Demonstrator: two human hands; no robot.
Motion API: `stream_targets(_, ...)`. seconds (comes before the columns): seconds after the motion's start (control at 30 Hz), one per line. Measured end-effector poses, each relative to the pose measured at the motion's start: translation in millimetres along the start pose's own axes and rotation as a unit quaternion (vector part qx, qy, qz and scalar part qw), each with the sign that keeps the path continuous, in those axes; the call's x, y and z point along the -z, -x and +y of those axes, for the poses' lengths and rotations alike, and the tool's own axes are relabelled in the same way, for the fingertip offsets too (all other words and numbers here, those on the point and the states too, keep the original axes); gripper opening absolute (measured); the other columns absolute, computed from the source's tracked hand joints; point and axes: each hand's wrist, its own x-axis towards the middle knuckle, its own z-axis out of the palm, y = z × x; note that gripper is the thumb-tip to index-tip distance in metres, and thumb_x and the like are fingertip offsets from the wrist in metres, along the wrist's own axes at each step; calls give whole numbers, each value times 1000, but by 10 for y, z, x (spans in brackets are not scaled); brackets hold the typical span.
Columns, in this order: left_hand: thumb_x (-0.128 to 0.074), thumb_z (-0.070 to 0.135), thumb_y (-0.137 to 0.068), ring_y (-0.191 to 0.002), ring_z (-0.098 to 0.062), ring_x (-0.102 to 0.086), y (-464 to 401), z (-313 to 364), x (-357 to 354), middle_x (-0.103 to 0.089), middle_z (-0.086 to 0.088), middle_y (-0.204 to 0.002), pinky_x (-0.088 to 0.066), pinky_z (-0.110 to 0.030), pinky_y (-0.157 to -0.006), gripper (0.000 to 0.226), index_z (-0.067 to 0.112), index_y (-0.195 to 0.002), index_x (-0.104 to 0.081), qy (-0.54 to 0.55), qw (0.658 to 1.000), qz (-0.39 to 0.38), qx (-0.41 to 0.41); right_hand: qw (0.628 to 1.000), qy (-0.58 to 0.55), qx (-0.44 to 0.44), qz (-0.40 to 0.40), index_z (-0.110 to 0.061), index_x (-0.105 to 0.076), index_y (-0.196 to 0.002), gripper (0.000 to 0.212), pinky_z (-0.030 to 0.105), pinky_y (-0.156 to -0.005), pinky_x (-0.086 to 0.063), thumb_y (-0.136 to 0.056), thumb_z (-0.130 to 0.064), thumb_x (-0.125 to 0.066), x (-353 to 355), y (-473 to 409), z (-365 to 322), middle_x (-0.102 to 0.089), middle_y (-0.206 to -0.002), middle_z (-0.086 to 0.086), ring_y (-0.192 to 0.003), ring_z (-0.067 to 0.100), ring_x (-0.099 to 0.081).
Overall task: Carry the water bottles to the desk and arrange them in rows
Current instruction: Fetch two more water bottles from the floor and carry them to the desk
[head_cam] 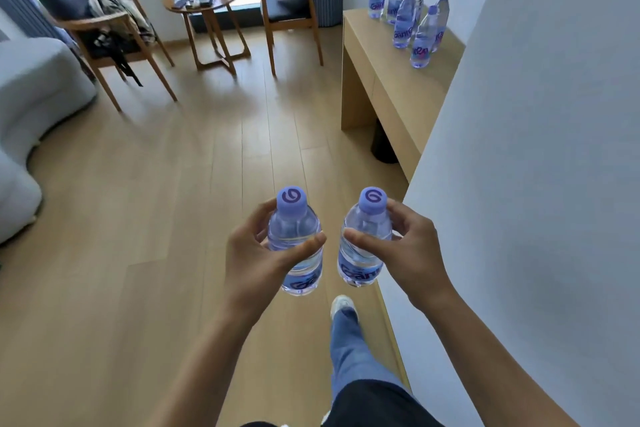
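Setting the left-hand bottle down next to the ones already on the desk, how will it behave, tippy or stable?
The bottle in the left hand looks full nearly to the neck, so probably heavy for its size and fairly steady. Still, it is tall and narrow like the bottles on the desk, so a sideways nudge could topple it and neighbours. The clear plastic likely gives slightly under the left hand.

One view only is supplied, taken from a camera worn on the head. It is directed forward and steeply down. Both hands, the left hand (256, 253) and the right hand (412, 253), are seen close below the lens, low of centre. The floor (173, 218) is seen beyond the fingers, and the desk (388, 80) well beyond them, upper right. Wide-angle bending is noted at the edges; the wall (536, 149) leans. No second view is provided, so no overlap is recorded.
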Motion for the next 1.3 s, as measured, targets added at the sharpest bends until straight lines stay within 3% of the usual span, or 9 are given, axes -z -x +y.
stream_targets(0.27,-90,28,-57,-89,-9,-72,-1844,-50,-250,-75,10,-96,-55,-15,-71,52,25,-104,-70,-10,1000,3,-6,1000,-14,1,14,-28,-68,-113,61,13,-71,-54,-57,-50,-83,-118,-1855,8,-73,-93,-22,-90,-2,-69)
stream_targets(0.6,-89,34,-55,-87,-4,-71,-3702,-151,-479,-75,13,-94,-53,-12,-68,49,30,-100,-70,-8,999,-30,-16,999,-26,-22,17,-21,-69,-115,51,17,-77,-55,-68,-25,-90,-202,-3639,20,-76,-99,-12,-91,7,-72)
stream_targets(1.0,-91,29,-60,-85,0,-70,-6117,-224,-995,-74,16,-94,-52,-9,-65,49,33,-103,-67,-19,978,-198,-56,981,14,-20,194,-21,-73,-107,43,15,-76,-53,-68,-23,-91,-221,-5431,28,-76,-95,-12,-88,3,-71)
stream_targets(1.2,-92,25,-61,-86,-1,-70,-6824,-254,-1542,-73,16,-93,-52,-10,-67,48,42,-98,-67,-17,954,-289,-75,960,-1,-48,277,-20,-73,-102,38,25,-81,-56,-68,-22,-90,39,-5842,73,-76,-93,-7,-88,10,-71)
stream_targets(1.3,-92,24,-62,-87,-1,-70,-7040,-307,-1950,-73,15,-93,-52,-11,-67,47,38,-99,-67,-15,940,-334,-67,946,0,-62,317,-21,-73,-101,38,20,-77,-55,-67,-21,-91,277,-5977,182,-76,-92,-9,-87,7,-71)
